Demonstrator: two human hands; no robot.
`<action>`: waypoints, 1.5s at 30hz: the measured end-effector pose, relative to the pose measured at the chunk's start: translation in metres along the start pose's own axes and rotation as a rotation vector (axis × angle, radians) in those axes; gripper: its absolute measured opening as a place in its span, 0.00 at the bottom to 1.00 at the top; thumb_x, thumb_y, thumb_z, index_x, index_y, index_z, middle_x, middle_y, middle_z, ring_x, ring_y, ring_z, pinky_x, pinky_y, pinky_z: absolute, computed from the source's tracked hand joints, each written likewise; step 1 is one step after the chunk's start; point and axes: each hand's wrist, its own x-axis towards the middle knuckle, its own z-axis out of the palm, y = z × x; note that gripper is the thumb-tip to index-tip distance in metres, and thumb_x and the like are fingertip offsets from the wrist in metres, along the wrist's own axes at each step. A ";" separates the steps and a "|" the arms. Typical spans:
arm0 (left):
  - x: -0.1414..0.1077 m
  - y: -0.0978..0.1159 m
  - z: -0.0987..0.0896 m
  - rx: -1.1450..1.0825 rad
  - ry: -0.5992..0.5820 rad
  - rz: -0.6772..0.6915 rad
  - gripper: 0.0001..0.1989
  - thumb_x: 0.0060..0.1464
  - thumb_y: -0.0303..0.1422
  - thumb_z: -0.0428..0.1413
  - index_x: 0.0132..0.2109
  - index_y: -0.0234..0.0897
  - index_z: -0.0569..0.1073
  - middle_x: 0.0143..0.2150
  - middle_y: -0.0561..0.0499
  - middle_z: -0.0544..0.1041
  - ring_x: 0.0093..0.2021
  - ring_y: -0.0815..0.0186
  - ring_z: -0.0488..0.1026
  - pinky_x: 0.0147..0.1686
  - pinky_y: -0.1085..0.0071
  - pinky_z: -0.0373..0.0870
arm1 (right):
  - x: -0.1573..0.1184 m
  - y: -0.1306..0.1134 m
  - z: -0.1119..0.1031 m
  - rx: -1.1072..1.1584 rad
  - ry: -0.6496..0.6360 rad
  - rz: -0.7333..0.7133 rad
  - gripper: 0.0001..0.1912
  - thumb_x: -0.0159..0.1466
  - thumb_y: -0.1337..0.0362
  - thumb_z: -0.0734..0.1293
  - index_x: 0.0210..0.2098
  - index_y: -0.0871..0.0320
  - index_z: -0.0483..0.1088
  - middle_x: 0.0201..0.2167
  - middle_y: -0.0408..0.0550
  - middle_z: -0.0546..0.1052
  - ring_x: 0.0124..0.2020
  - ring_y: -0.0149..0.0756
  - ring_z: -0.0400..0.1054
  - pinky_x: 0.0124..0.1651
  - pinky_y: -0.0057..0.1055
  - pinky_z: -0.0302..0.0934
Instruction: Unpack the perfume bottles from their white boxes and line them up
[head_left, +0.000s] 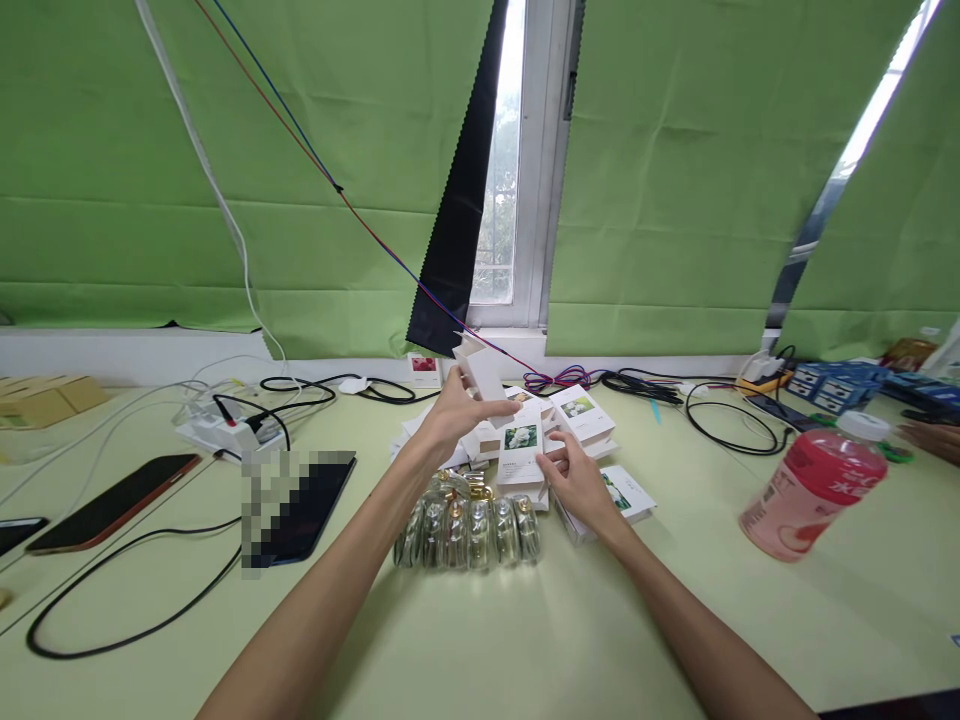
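Note:
My left hand [448, 412] is closed around a white carton [484, 372] with its end flaps raised, tilted above a pile of similar boxes. My right hand [576, 472] has its thumb and fingertips closed on the right edge of a white flower-print box [520, 460]. Just in front of that box, several clear glass perfume bottles [480, 535] with gold necks stand in tight rows. Beside the right hand lie a flat flower-print box [626, 495] and, behind it, another such box [581, 415]. My left forearm hides part of the bottles and the pile.
A pink drink bottle [817, 490] stands at the right, with blue boxes [832, 385] and another person's hand [934, 437] beyond. Leftward are a dark phone [319, 510], a red-edged phone [112, 503], a power strip [225, 432] and looping black cables [135, 645]. Cardboard boxes [49, 402] sit far left.

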 end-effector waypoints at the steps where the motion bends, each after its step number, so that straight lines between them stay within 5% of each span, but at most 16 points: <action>1: 0.000 0.001 0.000 0.009 0.003 -0.002 0.36 0.31 0.36 0.74 0.49 0.38 0.68 0.49 0.44 0.75 0.45 0.57 0.75 0.42 0.64 0.71 | 0.000 0.001 0.000 -0.006 -0.001 -0.002 0.23 0.63 0.52 0.64 0.52 0.58 0.64 0.34 0.48 0.79 0.30 0.40 0.75 0.37 0.36 0.68; 15: 0.000 -0.001 0.000 -0.001 -0.002 0.011 0.37 0.30 0.36 0.74 0.49 0.38 0.68 0.48 0.44 0.76 0.45 0.57 0.75 0.42 0.63 0.72 | -0.006 0.000 0.000 -0.260 0.021 -0.034 0.21 0.68 0.51 0.58 0.55 0.57 0.65 0.34 0.49 0.78 0.35 0.46 0.73 0.39 0.40 0.65; 27: -0.002 0.006 0.000 -0.017 0.018 0.026 0.36 0.28 0.33 0.74 0.48 0.37 0.70 0.40 0.46 0.77 0.42 0.55 0.75 0.41 0.61 0.72 | -0.004 0.003 0.001 -0.182 -0.013 -0.012 0.26 0.65 0.53 0.63 0.59 0.59 0.63 0.30 0.48 0.80 0.35 0.46 0.74 0.41 0.39 0.64; 45: 0.002 0.009 -0.011 0.051 0.016 -0.001 0.39 0.33 0.35 0.73 0.52 0.37 0.64 0.48 0.44 0.75 0.46 0.56 0.74 0.40 0.62 0.73 | -0.001 -0.006 -0.003 -0.001 0.087 0.064 0.25 0.60 0.50 0.65 0.51 0.58 0.68 0.27 0.46 0.80 0.31 0.45 0.74 0.39 0.38 0.64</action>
